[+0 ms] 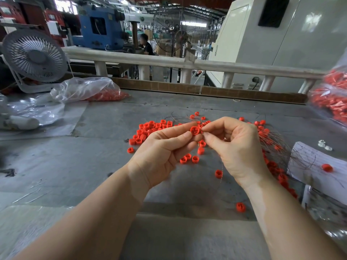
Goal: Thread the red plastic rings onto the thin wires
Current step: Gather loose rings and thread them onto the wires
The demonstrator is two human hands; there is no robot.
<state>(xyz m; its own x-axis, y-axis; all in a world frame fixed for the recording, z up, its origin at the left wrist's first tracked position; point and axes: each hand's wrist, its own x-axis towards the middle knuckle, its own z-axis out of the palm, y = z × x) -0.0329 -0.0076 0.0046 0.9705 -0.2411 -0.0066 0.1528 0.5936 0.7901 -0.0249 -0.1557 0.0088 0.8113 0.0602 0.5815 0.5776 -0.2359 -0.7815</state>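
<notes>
Hands meet over mid-worktop [105, 156]: left hand [161, 152] pinches one red plastic ring [194, 130] between thumb and forefinger, ring's open face turned toward the camera, while right hand [238, 147] pinches what looks like a thin wire's tip right at the ring's rim; the wire itself is too fine to trace btwn the fingertips. Loose rings [150, 128] lie heaped just behind the left hand, w/ more scattered below both hands. Tangle of wires [281, 145], some apparently already carrying rings, fans toward the worktop's right edge across a white paper sheet [308, 160]. Bags of rings [334, 102] sit at the far right edge. Risks, as judged: wire tip may miss the ring's hole or bend; a light pinch could drop the ring among the loose ones; trailing wire may snag the tangle and drag threaded rings off the edge.
</notes>
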